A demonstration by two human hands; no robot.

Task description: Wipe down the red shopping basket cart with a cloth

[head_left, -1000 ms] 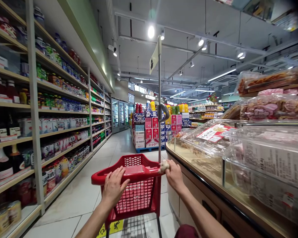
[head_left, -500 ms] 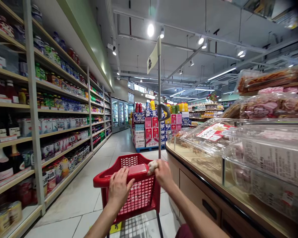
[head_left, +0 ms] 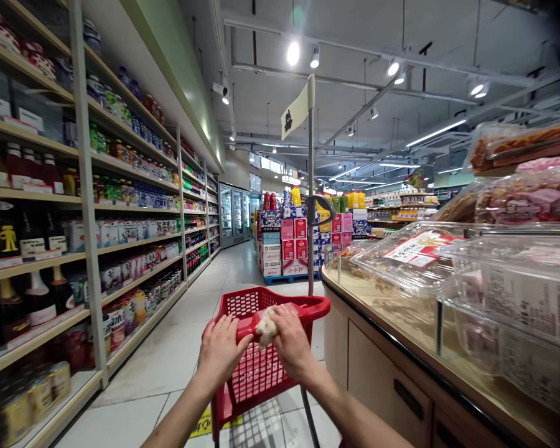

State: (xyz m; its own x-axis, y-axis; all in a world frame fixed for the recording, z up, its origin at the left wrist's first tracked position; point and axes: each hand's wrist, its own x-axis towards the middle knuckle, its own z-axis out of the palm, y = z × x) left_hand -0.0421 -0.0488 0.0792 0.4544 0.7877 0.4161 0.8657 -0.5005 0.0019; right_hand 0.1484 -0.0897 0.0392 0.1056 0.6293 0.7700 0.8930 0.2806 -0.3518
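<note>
A red plastic shopping cart [head_left: 261,379] with a mesh basket stands in front of me, a grey pole and small cream flag [head_left: 295,116] rising beside it. My left hand [head_left: 221,354] lies over the left part of the cart's handle [head_left: 246,325], fingers curled across the bar and thumb pointing inward. On the handle's right part is my right hand [head_left: 293,342], closed around a small, crumpled whitish thing [head_left: 266,326] that looks like a tissue. This pokes out on the thumb side, against the bar. The right fingertips are partly hidden.
Tall shelves [head_left: 135,242] of bottles, cans and pouches line the left side. Close on the right runs a wooden counter [head_left: 378,367] with clear packed food boxes [head_left: 415,255]. A pallet stack of cartons [head_left: 294,242] stands ahead, with glass-door fridges [head_left: 233,211] further back left.
My right hand has moved left along the handle, closer to my left hand, with the whitish thing. The cart has swung slightly, baring the handle's right end. The view has shifted left.
</note>
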